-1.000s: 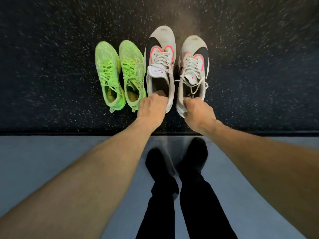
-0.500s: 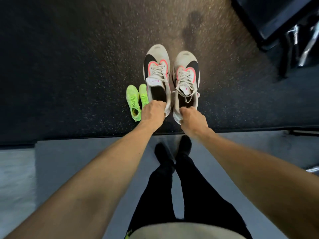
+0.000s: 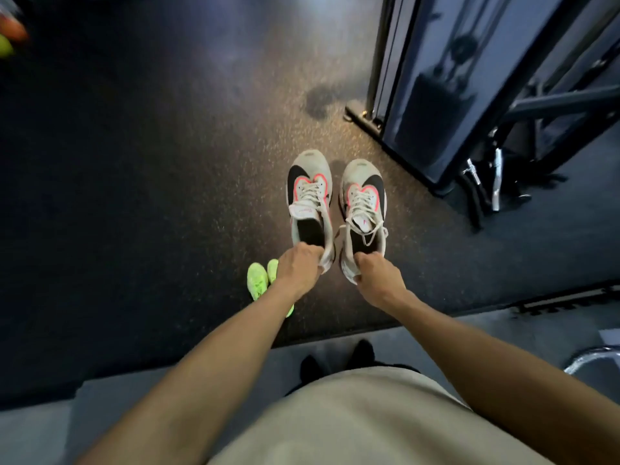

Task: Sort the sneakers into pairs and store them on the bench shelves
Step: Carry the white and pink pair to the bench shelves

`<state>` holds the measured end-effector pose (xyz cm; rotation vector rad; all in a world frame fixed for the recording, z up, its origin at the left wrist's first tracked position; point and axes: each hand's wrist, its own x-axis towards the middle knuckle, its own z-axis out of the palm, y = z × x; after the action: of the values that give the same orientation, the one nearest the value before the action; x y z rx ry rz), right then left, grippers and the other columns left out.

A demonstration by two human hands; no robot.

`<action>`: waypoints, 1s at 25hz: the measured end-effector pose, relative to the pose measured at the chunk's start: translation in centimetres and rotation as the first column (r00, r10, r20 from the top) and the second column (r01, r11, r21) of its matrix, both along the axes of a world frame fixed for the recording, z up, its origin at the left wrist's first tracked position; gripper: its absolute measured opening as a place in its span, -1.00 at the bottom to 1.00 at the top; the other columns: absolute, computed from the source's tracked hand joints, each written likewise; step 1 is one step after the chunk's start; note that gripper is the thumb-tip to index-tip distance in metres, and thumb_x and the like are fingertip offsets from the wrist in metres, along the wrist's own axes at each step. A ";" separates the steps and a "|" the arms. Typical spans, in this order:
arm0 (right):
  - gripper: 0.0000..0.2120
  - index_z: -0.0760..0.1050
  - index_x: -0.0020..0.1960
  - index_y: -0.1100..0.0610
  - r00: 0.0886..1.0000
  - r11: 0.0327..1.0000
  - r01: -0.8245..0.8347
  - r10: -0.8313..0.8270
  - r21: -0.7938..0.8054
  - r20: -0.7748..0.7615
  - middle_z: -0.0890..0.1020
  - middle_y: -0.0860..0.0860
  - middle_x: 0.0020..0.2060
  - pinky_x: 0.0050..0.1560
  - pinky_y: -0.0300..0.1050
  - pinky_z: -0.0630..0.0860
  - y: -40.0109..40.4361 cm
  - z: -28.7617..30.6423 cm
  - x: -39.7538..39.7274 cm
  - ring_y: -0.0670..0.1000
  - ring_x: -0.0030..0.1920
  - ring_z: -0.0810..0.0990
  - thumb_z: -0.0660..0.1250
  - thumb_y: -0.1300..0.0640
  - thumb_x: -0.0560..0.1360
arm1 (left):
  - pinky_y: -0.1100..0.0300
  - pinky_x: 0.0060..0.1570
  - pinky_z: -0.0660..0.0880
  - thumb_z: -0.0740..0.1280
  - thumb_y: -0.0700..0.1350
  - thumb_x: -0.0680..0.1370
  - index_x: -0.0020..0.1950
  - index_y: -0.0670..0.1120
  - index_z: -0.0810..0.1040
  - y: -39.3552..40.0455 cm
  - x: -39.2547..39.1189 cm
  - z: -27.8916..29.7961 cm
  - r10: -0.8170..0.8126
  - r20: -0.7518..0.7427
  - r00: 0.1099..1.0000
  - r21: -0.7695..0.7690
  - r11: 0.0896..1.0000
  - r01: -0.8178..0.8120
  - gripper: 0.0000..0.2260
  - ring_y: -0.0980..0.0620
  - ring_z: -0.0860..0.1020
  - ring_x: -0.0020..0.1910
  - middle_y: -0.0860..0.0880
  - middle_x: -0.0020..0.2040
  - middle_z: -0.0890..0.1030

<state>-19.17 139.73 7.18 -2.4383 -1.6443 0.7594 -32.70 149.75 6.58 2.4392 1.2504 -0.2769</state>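
Far upper left corner of the frame, a blurred orange and green shape (image 3: pixel 7 35) sits at the edge, too smeared to name. Sliding right along the dark speckled floor (image 3: pixel 151 182), there's the neon green pair (image 3: pixel 260 281) just left of centre, lying side by side, long axes running up the frame with a slight lean to the left, toes toward the top; the left forearm covers much of the right shoe of the two. Now the left hand (image 3: pixel 298 271), fingers curled over the heel collar of the left grey sneaker (image 3: pixel 310 199), gripping it from behind. That shoe runs straight up the frame, toe pointing to the top, heel down at the knuckles, black swoosh and pink trim around the laces, dark opening facing the camera. Right beside it, close but apart, the right grey sneaker (image 3: pixel 364 209), same lie, toe up the frame, long axis parallel to its partner, one loose lace looping off the right side. The right hand (image 3: pixel 379 278) pinches its heel, fingers clenched around the back edge. Both shoes sit in the middle of the frame, above the floor's dark rubber. Upper right, a dark metal gym machine frame (image 3: pixel 432 95) with its base on the floor, and chrome bar handles (image 3: pixel 496 182) lying beside it.
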 end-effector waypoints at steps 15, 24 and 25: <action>-0.89 0.47 0.02 0.15 0.786 0.787 0.616 -0.617 0.023 0.035 0.54 0.12 -0.02 -0.06 0.06 0.56 -14.5 1.9 3.8 0.19 -0.06 0.59 0.23 0.22 0.50 | 0.01 0.02 0.50 0.32 -0.14 0.55 0.13 -0.07 0.55 -8.4 12.2 4.0 -0.681 -0.061 0.730 0.109 0.723 0.683 -0.83 -0.17 0.59 0.06 -0.16 0.08 0.55; -0.90 0.41 -0.03 0.18 0.398 0.399 0.917 -0.911 -0.008 0.111 0.53 0.15 -0.03 -0.19 0.01 0.46 -29.2 1.9 -3.8 0.24 -0.08 0.58 0.24 0.29 0.47 | 0.03 -0.09 0.49 0.33 -0.16 0.56 0.05 -0.09 0.51 -22.0 13.3 3.0 -0.952 -0.094 0.291 0.107 0.281 0.954 -0.92 -0.16 0.60 0.00 -0.13 0.04 0.55; -0.90 0.41 -0.02 0.18 0.342 0.343 0.939 -0.933 -0.012 0.113 0.53 0.15 -0.03 -0.22 -0.01 0.44 -31.2 2.0 -4.6 0.25 -0.08 0.58 0.25 0.28 0.47 | 0.03 -0.11 0.48 0.33 -0.16 0.56 0.04 -0.09 0.51 -24.1 13.4 2.7 -0.966 -0.098 0.241 0.099 0.232 0.968 -0.92 -0.16 0.60 -0.01 -0.13 0.04 0.55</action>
<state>-23.80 108.58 9.13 -2.8377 0.0678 0.4651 -19.32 125.65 9.31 2.9936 -0.5478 -0.5316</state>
